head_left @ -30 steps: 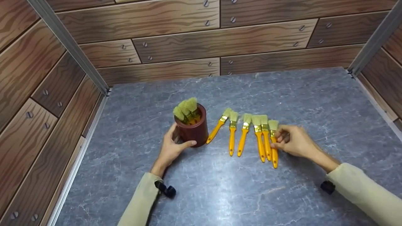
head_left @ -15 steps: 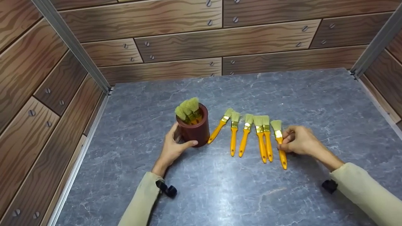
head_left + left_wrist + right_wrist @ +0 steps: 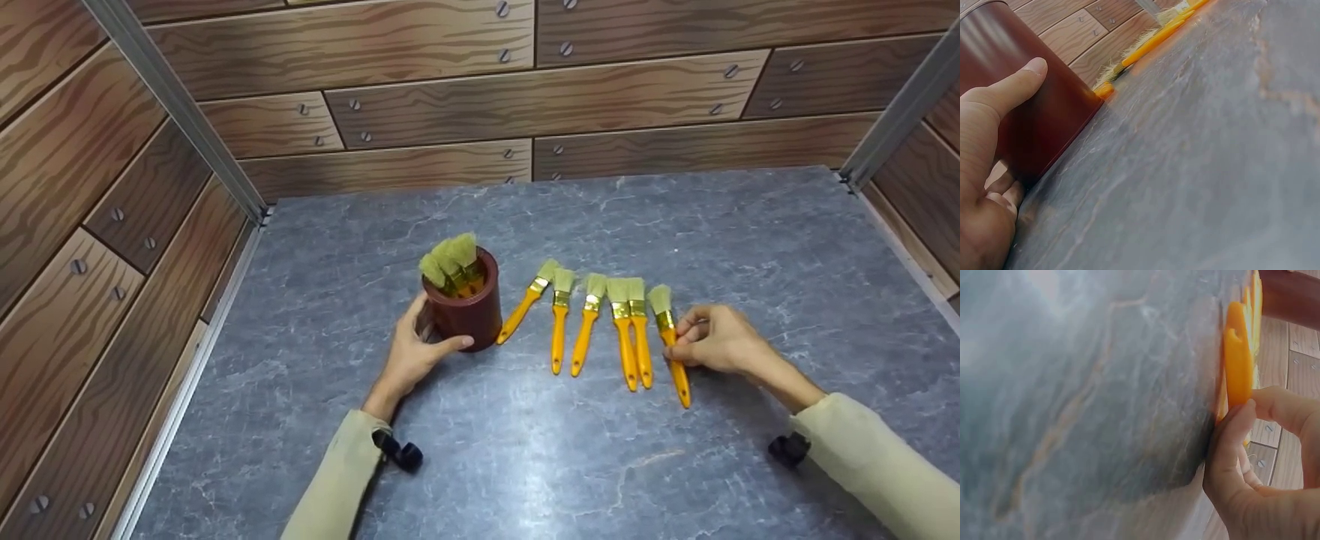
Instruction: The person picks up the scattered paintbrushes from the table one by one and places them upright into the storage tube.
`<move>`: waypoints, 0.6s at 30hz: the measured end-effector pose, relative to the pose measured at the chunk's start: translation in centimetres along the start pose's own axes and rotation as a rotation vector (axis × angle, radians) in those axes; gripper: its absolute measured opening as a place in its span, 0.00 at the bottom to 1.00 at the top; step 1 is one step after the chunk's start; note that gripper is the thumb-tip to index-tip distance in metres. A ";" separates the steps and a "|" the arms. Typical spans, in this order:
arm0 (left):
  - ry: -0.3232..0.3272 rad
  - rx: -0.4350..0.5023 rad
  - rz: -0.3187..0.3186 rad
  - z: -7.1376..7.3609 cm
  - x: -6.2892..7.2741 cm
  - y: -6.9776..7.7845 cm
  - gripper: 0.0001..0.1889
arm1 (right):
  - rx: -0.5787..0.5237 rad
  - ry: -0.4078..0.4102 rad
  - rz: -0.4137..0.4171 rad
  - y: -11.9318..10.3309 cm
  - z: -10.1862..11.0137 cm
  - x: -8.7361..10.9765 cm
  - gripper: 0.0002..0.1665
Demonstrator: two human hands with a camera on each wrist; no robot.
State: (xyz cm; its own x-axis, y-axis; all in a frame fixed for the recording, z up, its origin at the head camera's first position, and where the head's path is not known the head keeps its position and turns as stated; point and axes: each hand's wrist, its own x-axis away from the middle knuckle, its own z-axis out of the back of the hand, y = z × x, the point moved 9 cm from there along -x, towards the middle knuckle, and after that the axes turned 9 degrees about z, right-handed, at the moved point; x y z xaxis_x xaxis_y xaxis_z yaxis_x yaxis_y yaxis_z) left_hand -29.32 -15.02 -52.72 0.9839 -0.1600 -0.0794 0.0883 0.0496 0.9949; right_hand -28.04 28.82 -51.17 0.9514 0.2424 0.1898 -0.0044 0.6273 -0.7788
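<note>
My left hand (image 3: 416,349) grips the lower part of a dark red-brown cylindrical cup (image 3: 466,322), thumb across its front and fingers behind. Several paintbrushes (image 3: 450,262) stand in the cup, pale bristles up. At the right end of a loose row, my right hand (image 3: 716,341) pinches a paintbrush (image 3: 679,367) by its orange handle between thumb and fingers. In the right wrist view that orange handle (image 3: 1238,365) shows close over the tabletop. To its left lie several more brushes, among them a pair side by side (image 3: 634,345) and a slanted brush (image 3: 521,311) by the cup.
The grey marbled tabletop (image 3: 525,450) is bounded by wood-patterned panels (image 3: 435,120) at the back and sides. Grey metal posts (image 3: 180,112) stand at the back corners. A black camera mount sits on each wrist.
The right hand has drawn the end brush rightward, away from the pair beside it, and its handle now slants more. The left hand and cup have stayed in place.
</note>
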 end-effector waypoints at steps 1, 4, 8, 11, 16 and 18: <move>0.001 0.000 0.001 0.0 0.0 0.0 0.49 | -0.018 -0.003 -0.007 0.1 0.0 0.1 0.25; 0.001 0.005 0.001 0.0 0.1 0.0 0.49 | -0.070 -0.010 -0.015 0.1 0.1 0.3 0.25; -0.002 0.006 0.002 0.1 0.1 0.0 0.49 | -0.125 -0.017 0.027 -0.9 0.4 0.4 0.25; -0.008 -0.002 0.004 0.0 0.1 0.0 0.50 | -0.193 -0.025 0.057 -1.9 0.3 0.4 0.26; -0.007 -0.018 0.016 -0.1 0.0 -0.1 0.51 | -0.318 -0.017 0.082 -3.3 0.0 0.1 0.27; -0.004 -0.020 0.020 -0.1 0.0 -0.1 0.51 | -0.363 -0.005 0.095 -3.9 -0.1 -0.1 0.27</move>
State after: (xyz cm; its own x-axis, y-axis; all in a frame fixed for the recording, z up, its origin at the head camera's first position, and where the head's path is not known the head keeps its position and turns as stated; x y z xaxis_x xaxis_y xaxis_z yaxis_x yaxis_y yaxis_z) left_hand -29.31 -14.89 -52.84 0.9849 -0.1624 -0.0596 0.0722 0.0725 0.9948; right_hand -28.09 26.30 -48.24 0.9504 0.2915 0.1087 0.0175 0.2988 -0.9542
